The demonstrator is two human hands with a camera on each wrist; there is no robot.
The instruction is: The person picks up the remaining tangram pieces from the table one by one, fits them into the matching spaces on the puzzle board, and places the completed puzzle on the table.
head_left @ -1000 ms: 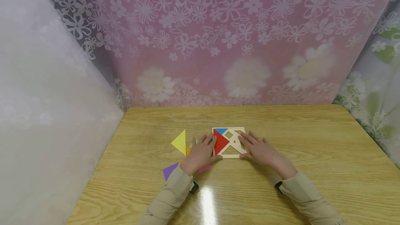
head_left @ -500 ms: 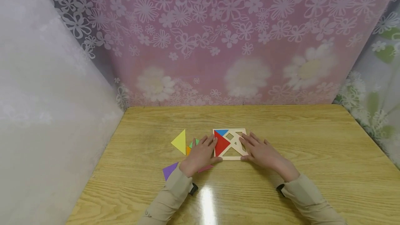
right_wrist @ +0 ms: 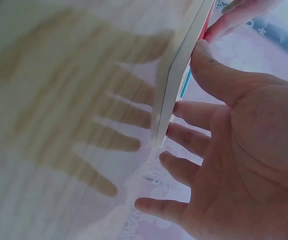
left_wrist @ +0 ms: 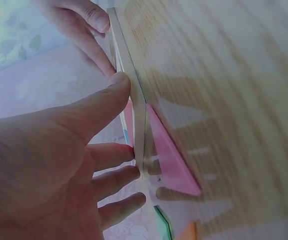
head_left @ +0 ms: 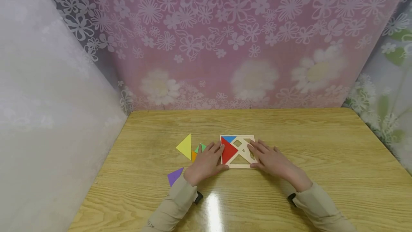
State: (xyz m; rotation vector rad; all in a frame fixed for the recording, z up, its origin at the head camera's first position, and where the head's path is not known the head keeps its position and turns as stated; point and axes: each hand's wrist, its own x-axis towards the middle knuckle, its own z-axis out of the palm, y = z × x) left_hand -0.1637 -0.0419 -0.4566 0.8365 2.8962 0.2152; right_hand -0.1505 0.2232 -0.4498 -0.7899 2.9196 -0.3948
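Board, head view: on my feed the wooden puzzle board (head_left: 239,166) lies on the table (head_left: 322,135), at five o'clock from picture centre.
Pieces in board: red triangle (head_left: 228,150) at its nine o'clock side, blue triangle (head_left: 229,138) at eleven; wood grain shows through the other cut-outs.
Loose pieces: I log yellow triangle (head_left: 185,147), green piece (head_left: 201,148) and orange piece (head_left: 194,156) about nine o'clock of the board, purple piece (head_left: 174,176) at eight.
Hands: left hand (head_left: 206,164) at eight o'clock, right hand (head_left: 276,162) between three and four; both spread, fingers extended, touching the board's opposite sides.
Left wrist view: I read the left thumb against the board's edge, fingers spread. Pink piece (left_wrist: 171,155) lies just beside that edge; contact I cannot tell. Green sits at six o'clock, orange at five.
Right wrist view: right thumb and nearer fingertips meet the edge, palm wide; left fingertips show near one o'clock.
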